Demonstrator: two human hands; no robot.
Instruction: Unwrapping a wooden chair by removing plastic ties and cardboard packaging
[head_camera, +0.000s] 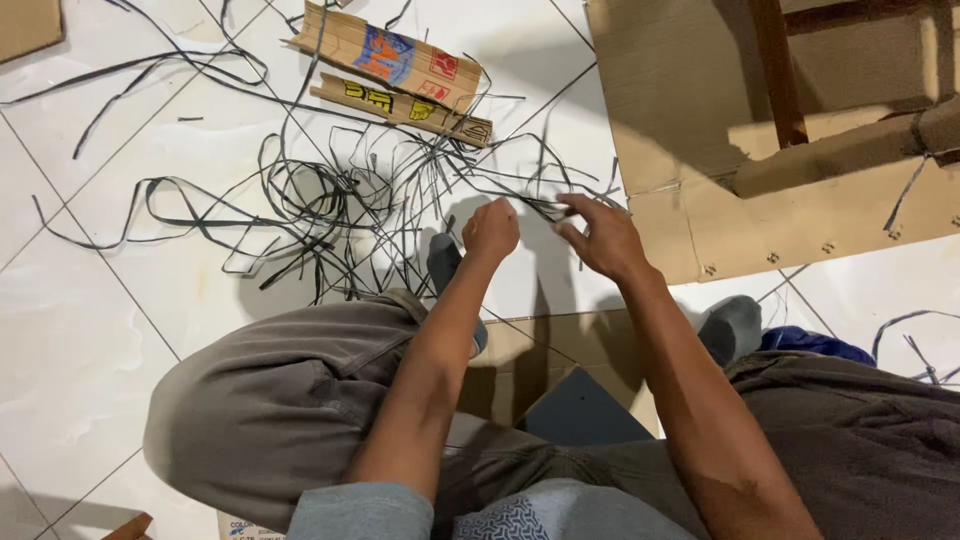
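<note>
I sit on a white tiled floor with my knees apart. My left hand is closed on thin black strips at the near edge of a tangled pile of black strips. My right hand pinches the end of the same strips, which stretch between the two hands. Both hands hover just above the floor, a few centimetres apart.
Two printed cardboard pieces lie beyond the pile. A large brown cardboard box with a wooden frame stands at the right. Flat cardboard lies under my legs. A blue cloth lies by my right knee. More loose strips lie at the far right.
</note>
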